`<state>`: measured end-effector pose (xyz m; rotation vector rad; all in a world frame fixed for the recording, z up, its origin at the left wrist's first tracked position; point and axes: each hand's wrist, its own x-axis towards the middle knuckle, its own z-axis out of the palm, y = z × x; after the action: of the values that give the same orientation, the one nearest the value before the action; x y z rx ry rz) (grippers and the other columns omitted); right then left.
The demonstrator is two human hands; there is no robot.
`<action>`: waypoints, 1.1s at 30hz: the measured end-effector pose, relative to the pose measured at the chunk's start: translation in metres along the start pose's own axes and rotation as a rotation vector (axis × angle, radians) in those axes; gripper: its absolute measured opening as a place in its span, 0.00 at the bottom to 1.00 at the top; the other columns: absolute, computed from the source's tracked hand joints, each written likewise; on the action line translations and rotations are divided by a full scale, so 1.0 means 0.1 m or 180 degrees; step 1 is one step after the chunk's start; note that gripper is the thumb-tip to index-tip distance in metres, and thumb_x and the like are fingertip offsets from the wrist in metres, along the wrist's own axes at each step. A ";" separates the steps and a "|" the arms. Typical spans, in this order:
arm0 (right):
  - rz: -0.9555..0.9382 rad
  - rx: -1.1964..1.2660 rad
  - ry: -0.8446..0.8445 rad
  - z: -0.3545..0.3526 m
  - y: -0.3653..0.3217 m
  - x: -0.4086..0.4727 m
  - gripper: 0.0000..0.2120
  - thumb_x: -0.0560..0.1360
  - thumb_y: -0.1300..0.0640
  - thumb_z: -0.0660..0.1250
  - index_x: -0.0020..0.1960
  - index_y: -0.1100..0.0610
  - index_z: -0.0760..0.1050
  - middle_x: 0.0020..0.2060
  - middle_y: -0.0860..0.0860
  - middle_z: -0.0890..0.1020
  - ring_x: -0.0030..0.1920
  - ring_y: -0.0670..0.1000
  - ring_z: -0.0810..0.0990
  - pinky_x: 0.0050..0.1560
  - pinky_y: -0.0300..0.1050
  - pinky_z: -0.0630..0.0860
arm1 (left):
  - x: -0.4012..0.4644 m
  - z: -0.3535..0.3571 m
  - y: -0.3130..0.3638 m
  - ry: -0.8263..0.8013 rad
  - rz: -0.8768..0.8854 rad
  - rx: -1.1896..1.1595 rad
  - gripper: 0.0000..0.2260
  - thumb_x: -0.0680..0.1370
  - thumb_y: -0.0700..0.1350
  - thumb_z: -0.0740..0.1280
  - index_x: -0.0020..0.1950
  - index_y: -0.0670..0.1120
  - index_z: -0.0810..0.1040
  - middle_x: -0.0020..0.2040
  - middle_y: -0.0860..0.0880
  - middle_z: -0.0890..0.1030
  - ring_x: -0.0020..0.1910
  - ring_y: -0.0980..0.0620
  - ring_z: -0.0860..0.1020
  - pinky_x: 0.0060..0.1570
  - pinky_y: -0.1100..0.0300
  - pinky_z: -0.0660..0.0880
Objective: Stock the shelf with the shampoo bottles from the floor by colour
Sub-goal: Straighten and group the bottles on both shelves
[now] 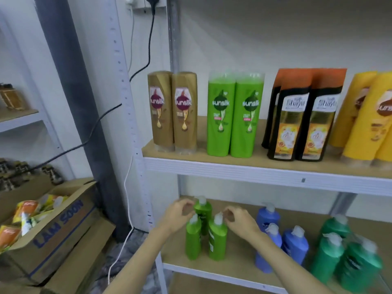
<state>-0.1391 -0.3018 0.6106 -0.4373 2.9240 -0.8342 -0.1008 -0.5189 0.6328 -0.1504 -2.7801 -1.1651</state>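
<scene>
Three light green pump bottles stand in a tight group at the left end of the lower shelf (212, 270): one at the back (204, 215), one front left (193, 240), one front right (217, 240). My left hand (179, 215) has its fingers curled round the neck of the back bottle. My right hand (240, 222) hovers just right of the front right bottle's white cap, with fingers loosely curled and nothing in them. Further right on the same shelf are blue pump bottles (294, 245) and dark green pump bottles (331, 255).
The upper shelf (254, 168) carries pairs of gold (172, 111), green (235, 115), black-and-orange (305, 122) and yellow bottles (364, 119). A cardboard box (61, 230) of packets sits on the floor at left. A white cable (125, 209) and a black cable (89, 132) run along the wall.
</scene>
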 end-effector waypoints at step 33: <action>-0.0163 0.1757 0.0972 1.88 1.25 0.22 0.42 0.68 0.60 0.75 0.74 0.53 0.54 0.71 0.59 0.62 0.71 0.56 0.63 0.66 0.48 0.65 | -0.06 2.07 -1.81 0.1858 0.0452 -0.0475 0.37 0.66 0.48 0.76 0.70 0.45 0.62 0.66 0.42 0.64 0.67 0.44 0.63 0.66 0.54 0.60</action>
<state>-0.1651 -0.3015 0.3852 -0.3602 2.7520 -1.7808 -0.1355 -0.4972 0.3608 -0.0141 -2.1442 -1.1535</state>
